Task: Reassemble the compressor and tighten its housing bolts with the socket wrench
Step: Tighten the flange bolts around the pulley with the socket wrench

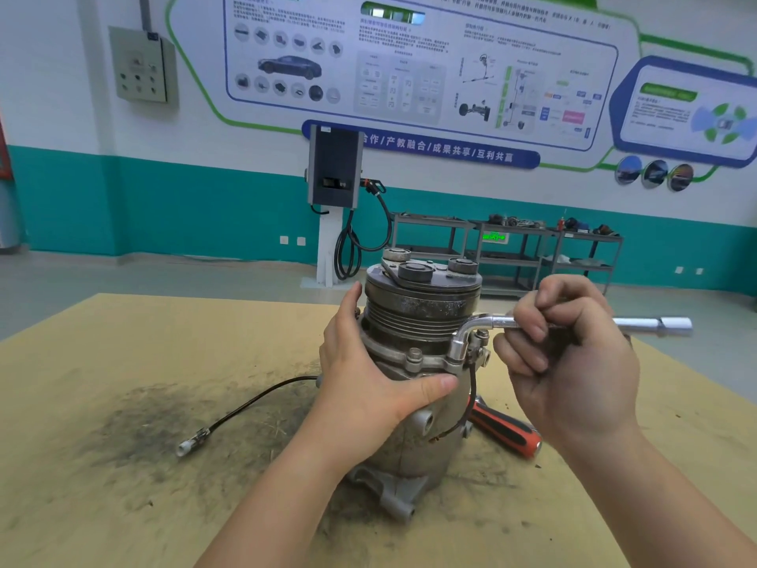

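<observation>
The grey metal compressor (pixel 422 309) stands upright in the middle of the tan table (pixel 123 362), pulley end up. My left hand (pixel 368 383) wraps round its left side, thumb across the front below the housing flange. A chrome L-shaped socket wrench (pixel 487 323) has its bent end down on a housing bolt at the flange's right front. My right hand (pixel 573 362) grips the wrench's horizontal shaft, whose far socket end (pixel 676 325) sticks out to the right. Another flange bolt (pixel 415 354) shows at the front.
A red and black screwdriver handle (pixel 508 434) lies on the table right of the compressor base. The compressor's black wire with a white plug (pixel 184 448) trails left over a dark grimy patch. Metal shelf carts (pixel 512 248) and a wall charger (pixel 334 170) stand far behind.
</observation>
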